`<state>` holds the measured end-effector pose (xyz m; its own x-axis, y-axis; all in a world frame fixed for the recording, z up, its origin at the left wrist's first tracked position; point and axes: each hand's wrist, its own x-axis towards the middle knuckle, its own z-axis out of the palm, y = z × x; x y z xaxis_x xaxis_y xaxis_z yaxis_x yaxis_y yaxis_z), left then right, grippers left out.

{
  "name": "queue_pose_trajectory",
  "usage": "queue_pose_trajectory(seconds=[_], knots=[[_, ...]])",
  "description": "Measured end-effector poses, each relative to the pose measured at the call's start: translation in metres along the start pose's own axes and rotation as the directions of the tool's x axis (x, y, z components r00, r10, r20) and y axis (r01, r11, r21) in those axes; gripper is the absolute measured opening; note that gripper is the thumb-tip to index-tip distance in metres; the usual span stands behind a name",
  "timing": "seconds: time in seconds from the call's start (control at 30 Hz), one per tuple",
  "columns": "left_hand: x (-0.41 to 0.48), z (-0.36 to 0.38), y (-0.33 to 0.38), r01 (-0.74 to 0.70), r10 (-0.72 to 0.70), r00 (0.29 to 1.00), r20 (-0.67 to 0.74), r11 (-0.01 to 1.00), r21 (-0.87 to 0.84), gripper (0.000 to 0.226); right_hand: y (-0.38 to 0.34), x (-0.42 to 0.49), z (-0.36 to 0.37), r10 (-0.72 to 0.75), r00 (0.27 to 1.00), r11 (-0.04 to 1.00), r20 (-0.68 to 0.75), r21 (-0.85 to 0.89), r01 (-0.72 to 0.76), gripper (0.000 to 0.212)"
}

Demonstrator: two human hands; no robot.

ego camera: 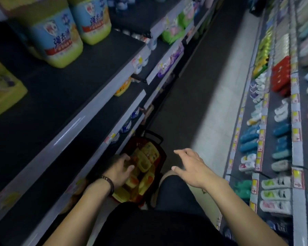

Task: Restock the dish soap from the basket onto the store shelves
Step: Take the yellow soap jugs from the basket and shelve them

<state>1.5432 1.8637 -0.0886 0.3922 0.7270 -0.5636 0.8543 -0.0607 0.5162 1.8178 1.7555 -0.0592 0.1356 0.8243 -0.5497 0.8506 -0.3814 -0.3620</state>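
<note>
Filling the red basket (161, 158) lie yellow soap bottles (144, 165).

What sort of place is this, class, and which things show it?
Likely a shop aisle: long shelves edged with price tags, big bottles on display, and a red basket on the floor.

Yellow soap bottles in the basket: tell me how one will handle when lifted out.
Probably rigid: the yellow bottles look like moulded plastic with built-in handles. Likely heavy for their size if full. They lie packed together in the red basket, so one may drag its neighbours.
</note>
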Motion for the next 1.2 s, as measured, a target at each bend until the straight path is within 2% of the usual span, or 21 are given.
queue_pose_trajectory(seconds=[0.2,0.37,0.47,0.6,0.7,0.8,0.87,0.9,1.0,1.03,1.1,1.13,1.2], knots=[[0.053,-0.008,-0.014,0.166,-0.172,0.982,-0.079,0.983,-0.082,0.046,0.013,0.106,-0.021,-0.140,0.977,0.980,0.160,-0.117,0.160,0.074],[0.092,0.021,-0.010,0.365,-0.416,0.901,-0.125,0.881,-0.301,0.063,0.019,0.203,-0.054,-0.230,0.857,0.868,0.460,-0.300,0.394,0.074],[0.096,0.035,0.026,0.436,-0.517,0.850,-0.105,0.801,-0.410,0.047,0.021,0.247,-0.070,-0.252,0.798,0.815,0.547,-0.324,0.480,0.069],[0.105,0.050,0.053,0.492,-0.605,0.788,-0.116,0.731,-0.473,0.027,0.020,0.294,-0.066,-0.230,0.746,0.794,0.625,-0.323,0.516,0.059],[0.113,0.078,0.041,0.533,-0.640,0.765,-0.069,0.690,-0.490,0.042,0.021,0.318,-0.035,-0.245,0.692,0.778,0.680,-0.288,0.558,0.064],[0.130,0.123,0.015,0.536,-0.635,0.772,-0.017,0.665,-0.520,0.027,0.024,0.345,0.011,-0.335,0.685,0.764,0.647,-0.238,0.599,0.066],[0.149,0.156,0.001,0.500,-0.613,0.789,-0.043,0.680,-0.536,0.015,0.033,0.369,0.051,-0.399,0.671,0.728,0.624,-0.230,0.646,0.068],[0.161,0.177,-0.006,0.471,-0.604,0.793,-0.073,0.685,-0.556,0.016,0.041,0.383,0.076,-0.426,0.673,0.715,0.604,-0.231,0.660,0.072],[0.197,0.238,-0.023,0.411,-0.569,0.804,-0.172,0.741,-0.531,0.037,0.073,0.425,0.144,-0.564,0.648,0.652,0.513,-0.205,0.730,0.086],[0.204,0.257,-0.028,0.408,-0.580,0.786,-0.212,0.746,-0.526,0.039,0.081,0.430,0.161,-0.589,0.643,0.643,0.489,-0.198,0.740,0.087],[0.216,0.300,-0.040,0.356,-0.559,0.758,-0.336,0.787,-0.504,0.067,0.106,0.428,0.194,-0.632,0.648,0.655,0.425,-0.154,0.740,0.088],[0.219,0.320,-0.047,0.328,-0.548,0.739,-0.391,0.801,-0.502,0.065,0.120,0.421,0.204,-0.665,0.653,0.666,0.362,-0.108,0.738,0.090],[0.214,0.354,-0.045,0.339,-0.593,0.716,-0.369,0.757,-0.559,0.040,0.157,0.403,0.218,-0.633,0.711,0.746,0.306,-0.004,0.666,0.083]])
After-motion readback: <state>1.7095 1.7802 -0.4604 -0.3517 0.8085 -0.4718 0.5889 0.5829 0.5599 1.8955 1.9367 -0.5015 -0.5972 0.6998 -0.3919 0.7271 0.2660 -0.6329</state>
